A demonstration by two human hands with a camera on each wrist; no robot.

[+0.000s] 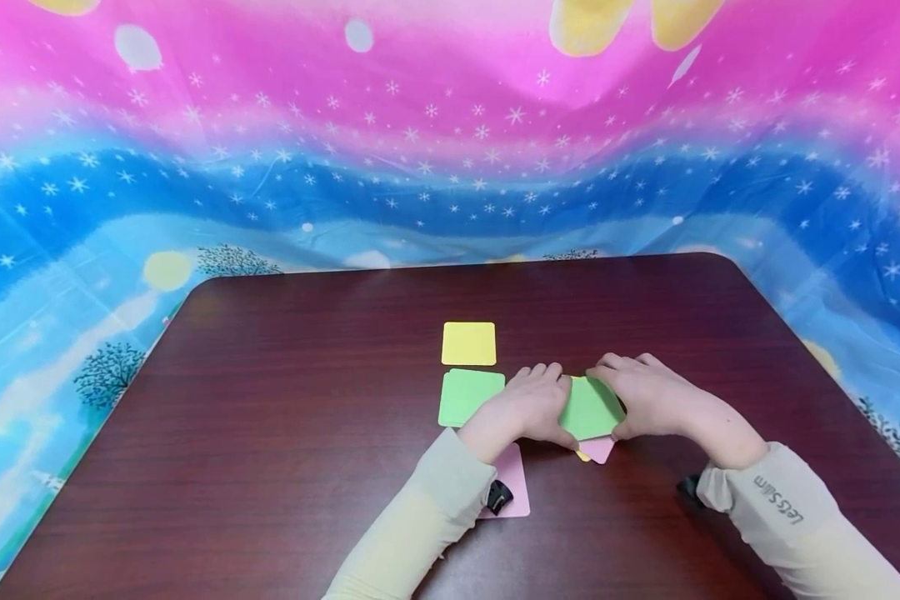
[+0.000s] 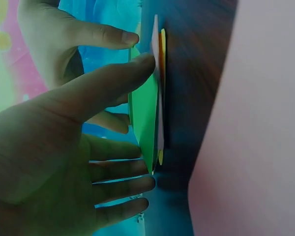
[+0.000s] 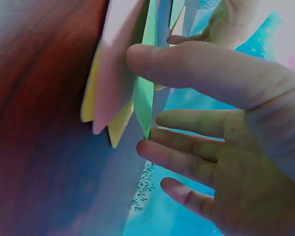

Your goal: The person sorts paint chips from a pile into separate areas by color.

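A green square card lies uppermost over a loose pile, held between both hands. My left hand grips its left side, thumb at the near edge and fingertips at the far edge. On the opposite side, my right hand holds the same card between thumb and fingers. Beneath it a pink card and yellow cards stick out askew. In the right wrist view the green card stands slightly apart from the pink one. How many cards the pile holds is hidden.
Left of the pile, a yellow card lies farthest back, with overlapping green cards in front of it. Nearer me, a pink card is partly covered by my left forearm. The dark wooden table is backed by a patterned cloth.
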